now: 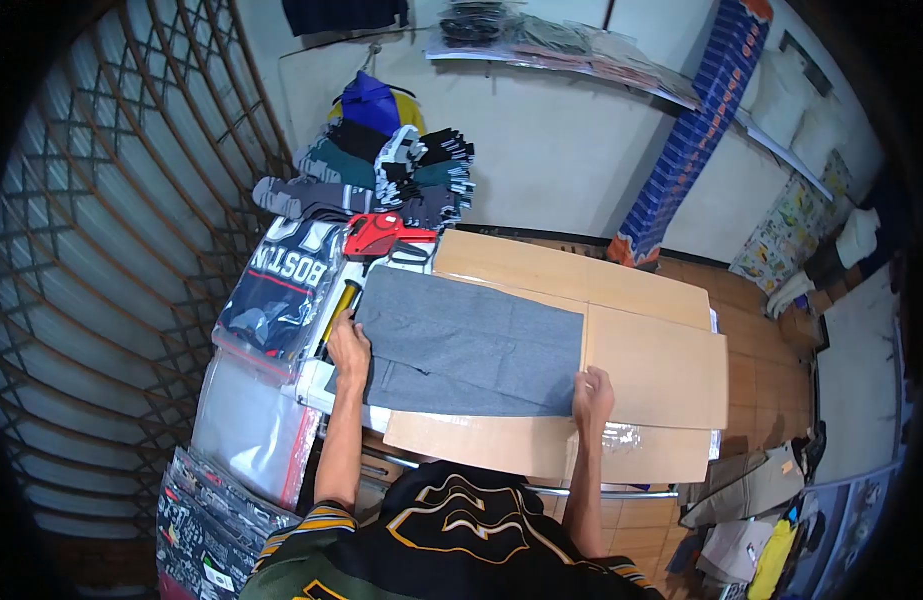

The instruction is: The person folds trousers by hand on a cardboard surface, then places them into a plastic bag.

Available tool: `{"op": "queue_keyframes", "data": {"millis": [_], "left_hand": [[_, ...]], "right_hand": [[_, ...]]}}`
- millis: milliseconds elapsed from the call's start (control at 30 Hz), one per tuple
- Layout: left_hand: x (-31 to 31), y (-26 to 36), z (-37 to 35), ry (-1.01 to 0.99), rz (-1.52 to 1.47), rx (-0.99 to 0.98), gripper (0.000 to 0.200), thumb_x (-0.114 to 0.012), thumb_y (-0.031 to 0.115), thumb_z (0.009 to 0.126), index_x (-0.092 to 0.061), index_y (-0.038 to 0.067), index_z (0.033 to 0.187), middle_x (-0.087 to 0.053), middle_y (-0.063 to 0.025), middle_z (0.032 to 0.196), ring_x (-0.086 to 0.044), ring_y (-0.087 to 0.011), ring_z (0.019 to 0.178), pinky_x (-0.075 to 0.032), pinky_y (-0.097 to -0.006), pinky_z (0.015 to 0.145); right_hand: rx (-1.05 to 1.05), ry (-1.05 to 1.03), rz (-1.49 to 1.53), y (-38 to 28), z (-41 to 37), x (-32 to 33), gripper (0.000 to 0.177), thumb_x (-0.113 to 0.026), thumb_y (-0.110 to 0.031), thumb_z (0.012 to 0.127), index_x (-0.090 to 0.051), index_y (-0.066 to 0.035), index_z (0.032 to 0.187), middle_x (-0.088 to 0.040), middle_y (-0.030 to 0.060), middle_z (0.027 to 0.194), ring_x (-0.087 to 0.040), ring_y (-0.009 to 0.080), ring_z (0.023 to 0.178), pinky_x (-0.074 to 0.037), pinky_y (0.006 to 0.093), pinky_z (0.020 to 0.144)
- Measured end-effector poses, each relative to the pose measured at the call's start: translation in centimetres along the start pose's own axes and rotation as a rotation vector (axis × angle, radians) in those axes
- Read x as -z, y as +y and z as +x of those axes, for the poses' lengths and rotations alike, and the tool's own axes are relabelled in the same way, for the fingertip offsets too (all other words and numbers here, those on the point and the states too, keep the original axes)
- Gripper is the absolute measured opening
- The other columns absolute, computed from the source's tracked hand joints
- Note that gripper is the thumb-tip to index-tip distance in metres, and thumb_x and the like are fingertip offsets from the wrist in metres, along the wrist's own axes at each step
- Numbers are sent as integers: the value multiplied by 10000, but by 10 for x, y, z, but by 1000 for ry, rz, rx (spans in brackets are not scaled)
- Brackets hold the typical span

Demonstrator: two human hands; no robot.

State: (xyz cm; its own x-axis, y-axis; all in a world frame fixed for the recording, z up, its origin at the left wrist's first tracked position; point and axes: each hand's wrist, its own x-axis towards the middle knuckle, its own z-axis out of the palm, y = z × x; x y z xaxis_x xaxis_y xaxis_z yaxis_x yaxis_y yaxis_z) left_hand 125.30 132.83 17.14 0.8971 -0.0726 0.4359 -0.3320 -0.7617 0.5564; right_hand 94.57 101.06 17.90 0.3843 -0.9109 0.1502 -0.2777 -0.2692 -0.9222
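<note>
Lying flat on the cardboard sheets at mid-table, the grey garment is spread as a neat rectangle, with a fold line visible along its near portion. The left hand presses on its left edge and the right hand on its near right corner. Both are flat and unclenched, gripping nothing.

Judgement: the cloth looks smoothed and partly folded; any further fold and bagging are not yet done.

Edges: the garment's right border ends short of the cardboard's far end, so bare board lies open to the right. The left side is tight — a bagged jersey, a red tool and stacked dark goods crowd it, with clear bags just below.
</note>
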Motion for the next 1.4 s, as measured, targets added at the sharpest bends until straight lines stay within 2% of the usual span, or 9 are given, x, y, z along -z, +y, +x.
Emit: {"op": "queue_keyframes", "data": {"millis": [67,167,233,333,733,833,1067,1133,1400], "left_hand": [[0,1,1,-8,2,4,289,-671,-47,830,-638,-32,1117,-683,-228,990,-665,-409,910,-515,-469,819],[1,0,1,-18,5,7,284,-687,-49,818,-644,-36,1098,-688,-235,974,-668,-406,916,-517,-464,821],[0,-2,2,-7,-8,-8,307,-719,-30,810,-656,-13,1110,-700,-206,906,-686,-378,853,-523,-456,775],[9,16,-6,-94,-49,64,303,-718,-49,811,-647,-53,1105,-695,-229,968,-684,-388,909,-532,-437,813],[-12,113,-59,-357,-296,43,329,-745,35,851,-679,-60,1159,-717,-249,1059,-716,-323,922,-565,-390,828],[-20,132,-68,-408,-312,50,356,-761,55,848,-670,-53,1175,-728,-227,1062,-721,-285,908,-576,-361,821],[-32,151,-85,-358,-355,100,384,-782,22,812,-674,-49,1174,-732,-212,1015,-717,-279,884,-579,-364,793],[-32,154,-88,-355,-356,111,391,-790,28,810,-675,-46,1176,-734,-207,1013,-714,-266,882,-580,-358,793],[-39,149,-98,-330,-414,181,417,-823,58,795,-684,-30,1179,-745,-177,1007,-702,-207,873,-581,-331,795]], "right_hand": [[34,-5,-110,13,19,-11,297,-718,-169,915,-652,60,1092,-735,182,897,-720,261,922,-558,325,820],[-151,-143,-102,19,41,-18,291,-747,-131,883,-652,80,1059,-731,162,868,-709,215,831,-549,295,737],[-281,-251,148,16,48,-17,225,-766,-104,857,-662,67,958,-699,80,777,-600,98,661,-451,232,592],[-243,-171,229,21,53,-6,191,-772,-81,842,-660,57,911,-692,70,752,-584,84,626,-438,233,560],[-235,-32,-221,66,97,111,272,-807,-140,794,-701,68,934,-680,103,727,-636,166,651,-513,328,646],[-152,56,-318,70,106,128,208,-794,-106,817,-698,56,908,-672,66,693,-572,109,590,-470,285,569],[-53,95,-341,74,112,147,243,-804,-139,820,-720,41,960,-700,109,726,-633,173,638,-518,333,651],[-94,89,-366,70,113,149,249,-801,-139,801,-712,37,954,-714,171,852,-683,300,782,-532,391,743],[-43,107,-349,76,117,154,266,-809,-133,792,-706,51,955,-711,183,864,-685,301,788,-534,387,742]]}}
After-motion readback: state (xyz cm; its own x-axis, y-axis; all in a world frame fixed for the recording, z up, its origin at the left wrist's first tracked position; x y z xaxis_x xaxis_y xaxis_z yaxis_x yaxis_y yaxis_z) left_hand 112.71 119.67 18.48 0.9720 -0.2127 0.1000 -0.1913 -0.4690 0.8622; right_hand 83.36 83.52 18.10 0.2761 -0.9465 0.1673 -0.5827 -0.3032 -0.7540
